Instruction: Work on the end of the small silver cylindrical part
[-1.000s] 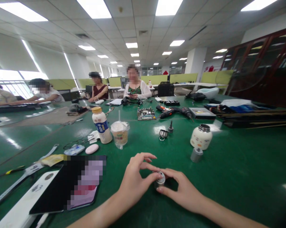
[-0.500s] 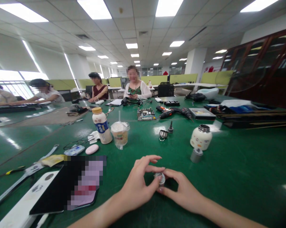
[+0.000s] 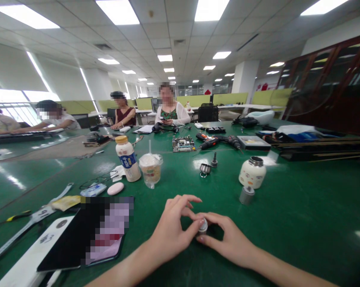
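Note:
Just above the green tabletop (image 3: 287, 223), both hands meet around a small grey cylinder (image 3: 202, 228) with a pale round top. My left hand (image 3: 175, 225) has its thumb and a fingertip pinched at the top, with other fingers raised and bent. My right hand (image 3: 229, 239) grips the side of the cylinder between thumb and fingers. Much of the cylinder is hidden by the fingers. A similar grey cylinder (image 3: 247, 196) with a short stub on top stands to the right, in front of an uncapped cream flask (image 3: 252, 172). Beyond my hands lie a steel cup-shaped piece (image 3: 205, 169) and a dark fitting (image 3: 214, 161).
To the left are a milk tea bottle (image 3: 128, 159), a lidded cup with a straw (image 3: 150, 169), a pink oval case (image 3: 116, 188) and a phone (image 3: 108, 231). Farther back sit a circuit board (image 3: 183, 144) and power drills (image 3: 217, 140). Several people sit around the table.
My left thumb and fingertip have shifted slightly on the cylinder's top. My right hand stays around its side. The view has moved a little.

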The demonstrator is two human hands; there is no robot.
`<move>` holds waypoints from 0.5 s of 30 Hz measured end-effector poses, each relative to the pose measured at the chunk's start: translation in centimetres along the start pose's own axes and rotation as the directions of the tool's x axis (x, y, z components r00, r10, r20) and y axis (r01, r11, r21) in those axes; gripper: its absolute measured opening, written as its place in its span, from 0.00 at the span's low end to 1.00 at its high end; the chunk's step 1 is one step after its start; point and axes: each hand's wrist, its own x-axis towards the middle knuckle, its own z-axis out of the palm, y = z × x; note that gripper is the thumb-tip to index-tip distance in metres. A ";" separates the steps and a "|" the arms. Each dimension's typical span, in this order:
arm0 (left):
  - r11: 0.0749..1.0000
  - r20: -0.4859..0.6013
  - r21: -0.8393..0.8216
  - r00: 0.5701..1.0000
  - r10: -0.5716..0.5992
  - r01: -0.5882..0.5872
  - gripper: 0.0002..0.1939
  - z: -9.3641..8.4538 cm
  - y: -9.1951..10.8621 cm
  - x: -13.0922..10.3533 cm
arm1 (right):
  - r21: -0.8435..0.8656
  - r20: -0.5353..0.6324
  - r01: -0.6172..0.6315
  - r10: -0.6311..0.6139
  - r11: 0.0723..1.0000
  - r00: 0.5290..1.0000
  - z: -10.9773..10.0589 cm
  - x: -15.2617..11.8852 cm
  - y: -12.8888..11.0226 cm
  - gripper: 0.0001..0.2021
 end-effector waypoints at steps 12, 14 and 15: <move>0.998 -0.027 0.042 0.998 -0.054 0.055 0.17 0.4 0.9 0.0 | 0.011 -0.013 0.012 -0.012 1.000 1.000 0.1 0.0 -0.2 0.18; 0.996 -0.049 0.057 0.997 -0.063 0.065 0.17 0.5 1.0 0.1 | -0.002 -0.031 -0.012 0.012 1.000 0.999 0.1 0.1 -0.3 0.17; 0.995 -0.063 0.058 0.995 -0.072 0.075 0.17 0.7 1.1 0.1 | -0.009 -0.039 -0.027 0.026 1.000 0.999 0.2 0.1 -0.2 0.16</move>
